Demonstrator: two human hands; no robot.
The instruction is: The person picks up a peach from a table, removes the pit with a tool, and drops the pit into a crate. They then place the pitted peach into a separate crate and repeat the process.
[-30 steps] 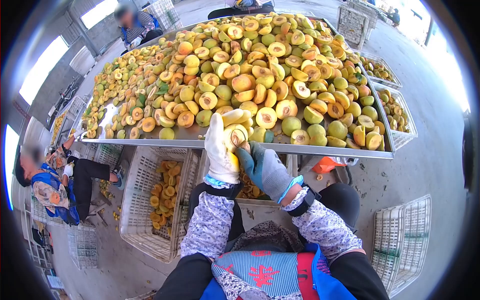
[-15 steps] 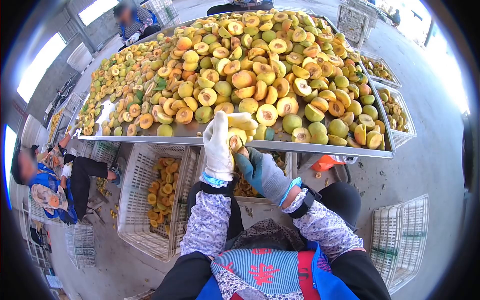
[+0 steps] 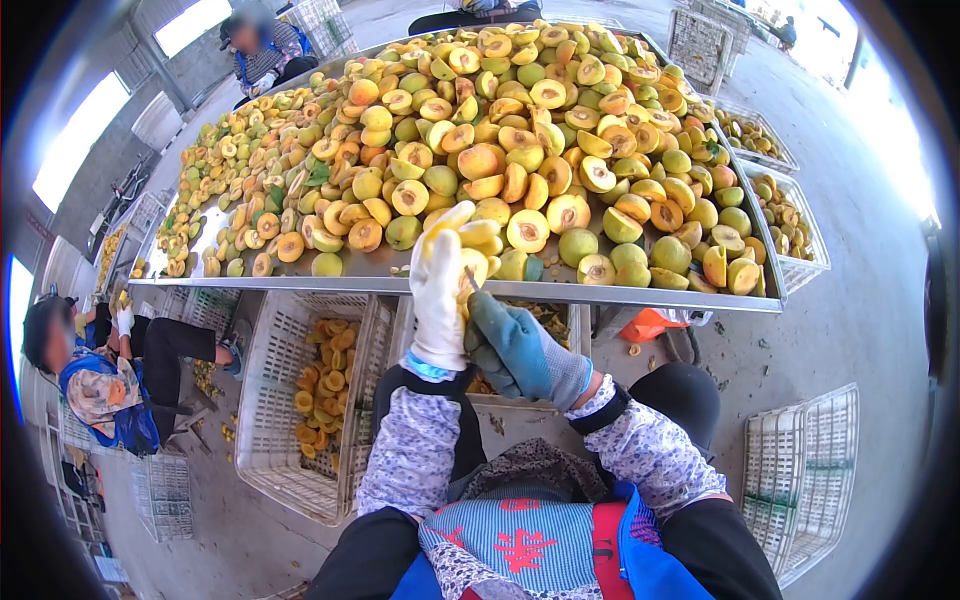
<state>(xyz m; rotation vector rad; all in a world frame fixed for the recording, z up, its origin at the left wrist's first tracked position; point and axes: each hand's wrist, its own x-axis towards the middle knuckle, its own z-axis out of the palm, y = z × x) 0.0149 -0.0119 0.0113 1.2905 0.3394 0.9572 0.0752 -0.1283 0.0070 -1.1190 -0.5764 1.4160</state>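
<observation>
My left hand (image 3: 438, 290), in a white glove, is closed around a yellow halved fruit (image 3: 473, 266) at the front edge of the metal table (image 3: 600, 293). My right hand (image 3: 510, 345), in a blue-grey glove, is closed just beside it, its fingers meeting the fruit. A small dark tip shows between the right fingers and the fruit; what it belongs to is mostly hidden. Beyond both hands lies a large heap of halved and whole fruit (image 3: 480, 160).
Under the table, a white crate (image 3: 262, 400) holds fruit pieces. Stacked crates (image 3: 800, 480) stand at right on the floor; filled crates (image 3: 805, 265) line the table's right side. One person (image 3: 100, 370) sits at left, another (image 3: 262, 55) at the far left corner.
My right hand has turned and closed against the fruit, with its fingers now curled below it. The left hand still holds the fruit. The person at left has raised a gloved hand.
</observation>
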